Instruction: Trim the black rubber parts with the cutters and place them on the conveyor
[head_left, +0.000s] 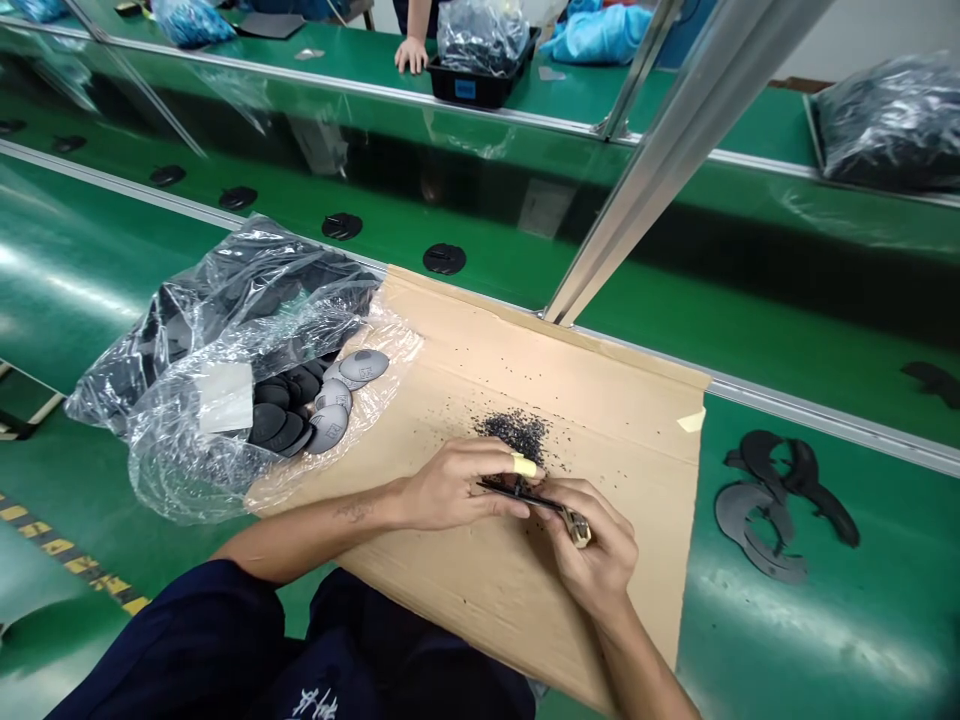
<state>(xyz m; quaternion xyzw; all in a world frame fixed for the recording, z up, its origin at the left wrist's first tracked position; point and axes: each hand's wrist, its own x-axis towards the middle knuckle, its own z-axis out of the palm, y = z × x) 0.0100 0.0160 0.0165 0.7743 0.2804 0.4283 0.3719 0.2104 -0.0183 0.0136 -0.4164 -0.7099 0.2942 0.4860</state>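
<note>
My left hand (461,485), its index finger wrapped in yellow tape, pinches a thin black plastic disc (501,488), seen nearly edge-on. My right hand (596,540) is closed around a small metal tool (578,527) and meets the disc's right side. The tool's kind is mostly hidden by the fingers. Just beyond both hands lies a pile of tiny black plastic scraps (514,432) on a cardboard sheet (615,400). To the left, several dark discs (281,415) spill out of a clear plastic bag (187,350).
Black curved parts (787,490) lie on the green table at right. Behind a metal rail, black parts (444,259) sit in a row on a green belt. A metal post (675,150) rises ahead. Across stand a bagged black tray (480,88) and another person's hand (411,55).
</note>
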